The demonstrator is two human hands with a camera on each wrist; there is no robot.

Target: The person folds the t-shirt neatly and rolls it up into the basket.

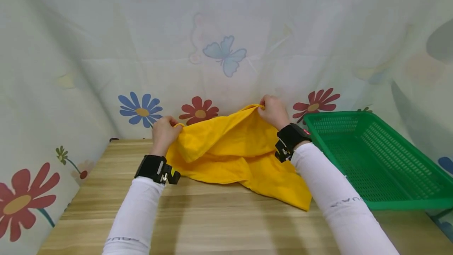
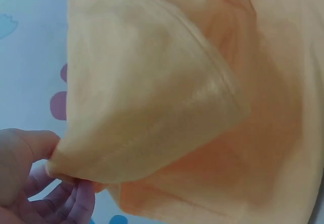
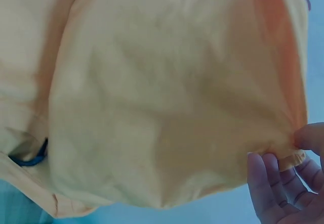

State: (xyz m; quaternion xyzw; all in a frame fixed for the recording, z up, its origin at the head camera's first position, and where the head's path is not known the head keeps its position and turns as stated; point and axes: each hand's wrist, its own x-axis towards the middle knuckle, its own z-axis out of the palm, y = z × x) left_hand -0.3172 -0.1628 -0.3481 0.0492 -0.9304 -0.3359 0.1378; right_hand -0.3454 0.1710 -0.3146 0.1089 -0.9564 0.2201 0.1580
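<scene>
A yellow cloth (image 1: 226,135), which looks like a garment with stitched hems, is partly lifted off the wooden table (image 1: 219,215). My left hand (image 1: 164,132) pinches its left corner between thumb and fingers. At the upper right edge, my right hand (image 1: 274,111) pinches another part, higher than the left. Between the hands the fabric sags in folds, and its lower part lies on the table. Cloth (image 2: 152,82) fills much of the left wrist view, its seamed edge folded over. A small dark blue curved piece (image 3: 33,158) shows beside the fabric in the right wrist view.
A green plastic basket (image 1: 385,204) with perforated walls stands on the right, close to my right forearm. Behind the table hangs a pale curtain (image 1: 159,70) printed with flowers and a butterfly.
</scene>
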